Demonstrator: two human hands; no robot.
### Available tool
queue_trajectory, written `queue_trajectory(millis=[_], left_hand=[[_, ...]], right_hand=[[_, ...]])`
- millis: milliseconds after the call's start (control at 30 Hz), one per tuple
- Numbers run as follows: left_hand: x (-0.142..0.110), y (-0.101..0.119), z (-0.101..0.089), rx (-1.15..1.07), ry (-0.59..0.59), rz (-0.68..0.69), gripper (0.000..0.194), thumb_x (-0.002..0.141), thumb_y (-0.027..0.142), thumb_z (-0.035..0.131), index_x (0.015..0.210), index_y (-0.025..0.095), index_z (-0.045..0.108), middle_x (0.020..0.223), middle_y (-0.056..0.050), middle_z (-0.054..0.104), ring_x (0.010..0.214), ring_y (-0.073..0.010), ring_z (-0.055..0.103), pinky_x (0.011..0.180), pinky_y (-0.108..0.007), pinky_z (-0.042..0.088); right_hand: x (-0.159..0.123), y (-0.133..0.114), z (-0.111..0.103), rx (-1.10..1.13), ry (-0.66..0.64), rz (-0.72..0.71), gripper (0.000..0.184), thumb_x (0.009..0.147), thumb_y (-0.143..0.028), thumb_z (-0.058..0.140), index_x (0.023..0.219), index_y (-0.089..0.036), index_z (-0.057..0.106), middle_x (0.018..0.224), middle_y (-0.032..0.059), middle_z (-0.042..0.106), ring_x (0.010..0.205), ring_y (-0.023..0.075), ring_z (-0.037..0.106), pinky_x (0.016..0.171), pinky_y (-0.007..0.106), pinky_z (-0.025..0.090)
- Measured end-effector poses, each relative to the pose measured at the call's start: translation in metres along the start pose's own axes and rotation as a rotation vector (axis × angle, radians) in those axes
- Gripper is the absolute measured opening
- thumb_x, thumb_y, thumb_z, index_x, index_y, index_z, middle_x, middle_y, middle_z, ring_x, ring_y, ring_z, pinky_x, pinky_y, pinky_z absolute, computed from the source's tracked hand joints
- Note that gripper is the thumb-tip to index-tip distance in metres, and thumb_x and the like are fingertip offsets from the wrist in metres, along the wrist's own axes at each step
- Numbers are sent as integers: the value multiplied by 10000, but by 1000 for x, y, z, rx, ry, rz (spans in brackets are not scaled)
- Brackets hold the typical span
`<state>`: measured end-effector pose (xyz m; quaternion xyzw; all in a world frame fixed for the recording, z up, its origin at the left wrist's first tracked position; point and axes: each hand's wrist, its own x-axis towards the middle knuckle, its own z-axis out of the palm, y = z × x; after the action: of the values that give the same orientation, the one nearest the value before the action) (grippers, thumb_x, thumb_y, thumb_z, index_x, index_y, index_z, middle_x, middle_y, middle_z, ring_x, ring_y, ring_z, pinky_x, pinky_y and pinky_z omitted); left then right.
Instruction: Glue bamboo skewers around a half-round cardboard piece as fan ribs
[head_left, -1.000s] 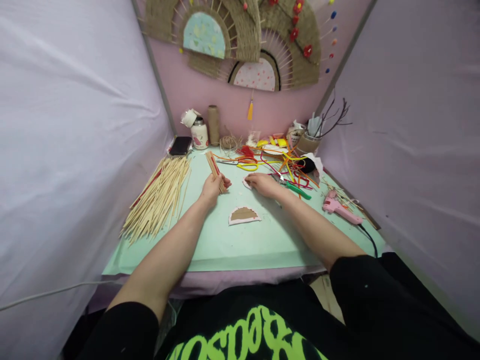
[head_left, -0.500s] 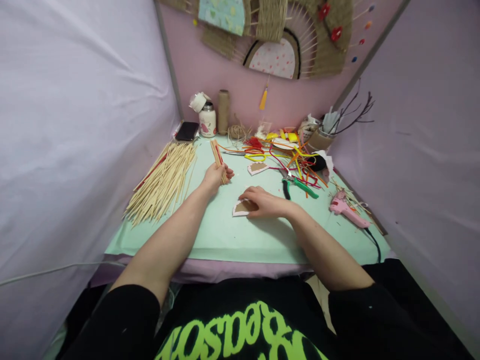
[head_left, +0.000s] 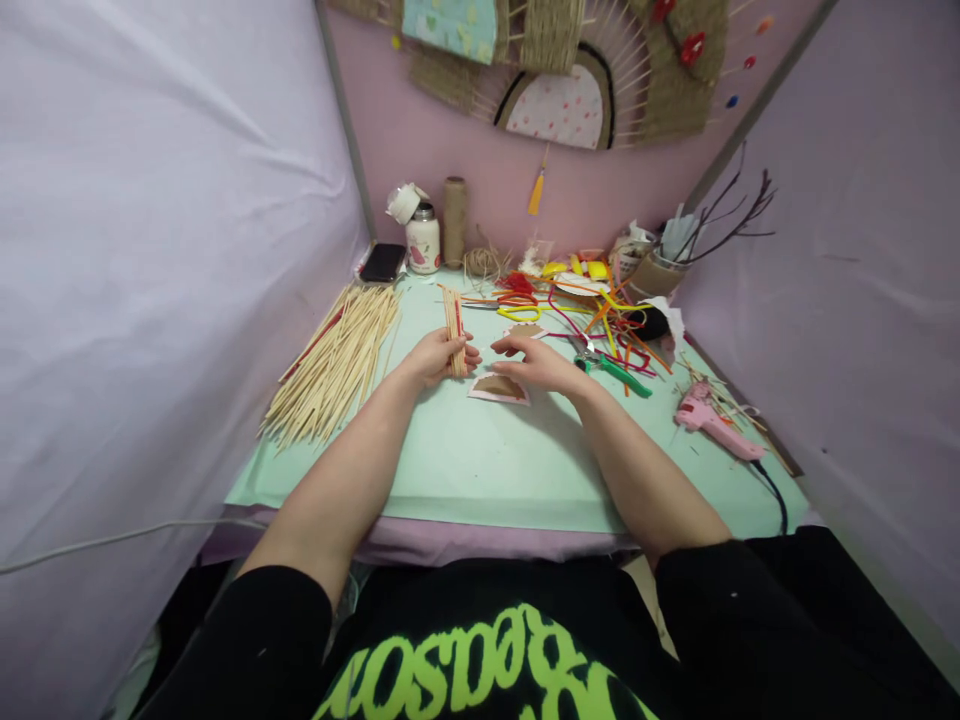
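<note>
A bundle of thin wooden sticks (head_left: 454,318), some of them red, stands nearly upright in my left hand (head_left: 441,358), its thumb across the front. My right hand (head_left: 536,364) hovers just to the right with fingers apart and nothing in them. Below its fingertips a half-round cardboard piece (head_left: 499,388) with a white edge lies flat on the table. A second such cardboard piece (head_left: 525,330) lies behind my right hand, partly covered by it.
Loose sticks (head_left: 334,365) are heaped at the left. Scissors (head_left: 517,313), coloured pipe cleaners (head_left: 600,310) and green-handled pliers (head_left: 626,376) lie at the back right. A pink glue gun (head_left: 716,425) rests on the right. A bottle (head_left: 424,245) and twine spool (head_left: 454,225) stand behind.
My right hand has let go of the near cardboard piece and lifted up and away from it. That piece sits slightly farther back. My left hand still holds the sticks, now more upright.
</note>
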<state>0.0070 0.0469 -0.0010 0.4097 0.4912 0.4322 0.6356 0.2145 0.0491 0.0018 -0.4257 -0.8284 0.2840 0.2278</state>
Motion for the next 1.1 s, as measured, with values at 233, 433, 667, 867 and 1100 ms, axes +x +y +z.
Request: queue_trajectory(millis=[233,433,667,867,1100], left_hand=[[3,4,-14,448,145,112,110,898,144,519,803,192,492,637,-11,604,543,-147,596,608,-282,507],[16,7,-21,1068,370,278,137,822,224,610,705,210,541,799,-121,670,960,-295,657,859,-356,481],[57,20,7,1130,477,188,143,785,321,649,732,188,657,835,-200,685,1039,-377,639,917,-458,484],[59,22,17,1266,507,171,181,840,240,537,834,147,693,1013,-282,656,1159,-423,561,942,-558,445],[52,28,16,1331,462,178,114,776,155,570,737,156,677,930,-251,679,1111,-401,603,926,-497,459]], right_hand=[[-6,18,8,-80,169,38,256,848,-273,644,1077,-182,713,1107,90,721,1033,229,647,950,385,479],[-21,38,-37,-222,330,65,269,857,-290,641,1091,-181,717,1151,136,706,1117,284,625,1011,463,452],[-59,71,-85,-138,624,231,308,858,-379,602,1063,-178,713,1088,116,732,995,256,671,937,435,504],[-73,82,-96,-23,740,292,307,841,-386,599,1030,-173,713,1042,112,746,942,243,686,919,425,516],[-75,80,-99,-24,718,304,286,826,-370,616,1016,-184,720,1014,97,753,905,230,691,890,410,529]])
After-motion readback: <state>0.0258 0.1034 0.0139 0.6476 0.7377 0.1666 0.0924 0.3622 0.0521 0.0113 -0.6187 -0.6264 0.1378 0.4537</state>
